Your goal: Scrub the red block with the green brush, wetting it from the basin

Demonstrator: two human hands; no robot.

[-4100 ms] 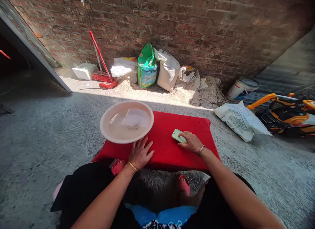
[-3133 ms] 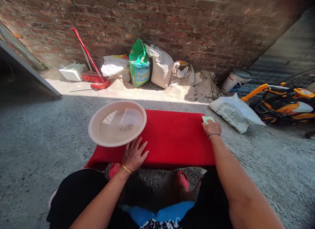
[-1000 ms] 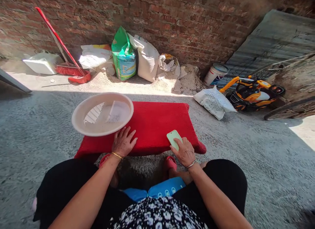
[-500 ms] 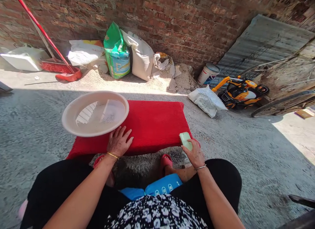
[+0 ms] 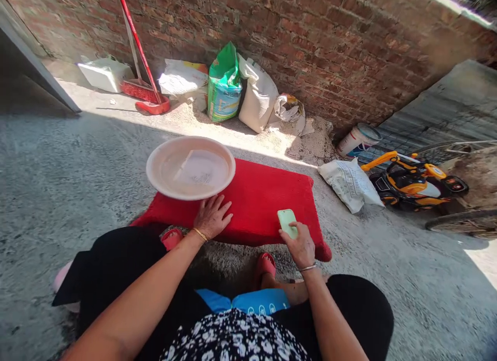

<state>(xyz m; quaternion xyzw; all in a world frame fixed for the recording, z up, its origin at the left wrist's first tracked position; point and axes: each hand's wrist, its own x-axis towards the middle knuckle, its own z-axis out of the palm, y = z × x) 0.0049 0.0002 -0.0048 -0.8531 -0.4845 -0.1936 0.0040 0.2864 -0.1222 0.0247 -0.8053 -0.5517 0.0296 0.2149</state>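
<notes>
A red cloth (image 5: 267, 195) covers a low bench in front of my knees. My left hand (image 5: 213, 216) lies flat on its near edge, fingers spread, just below the basin's rim. My right hand (image 5: 301, 244) grips a pale green scrub brush (image 5: 288, 222) with a rounded rectangular back, resting on the cloth toward the right end. The underside of the brush is hidden. A wide pale plastic basin (image 5: 155, 182) with water in it stands on the left part of the cloth.
Along the brick wall (image 5: 310, 55) stand a red broom and dustpan (image 5: 153, 107), a green-topped sack (image 5: 224, 94), a white sack (image 5: 259, 99) and a bucket (image 5: 357, 139). A white bag (image 5: 351, 182) and a yellow toy digger (image 5: 415, 182) sit on the right.
The view has turned left, so the surroundings shift right. My right hand has moved the brush inward from the cloth's right edge. My left hand stays flat by the basin.
</notes>
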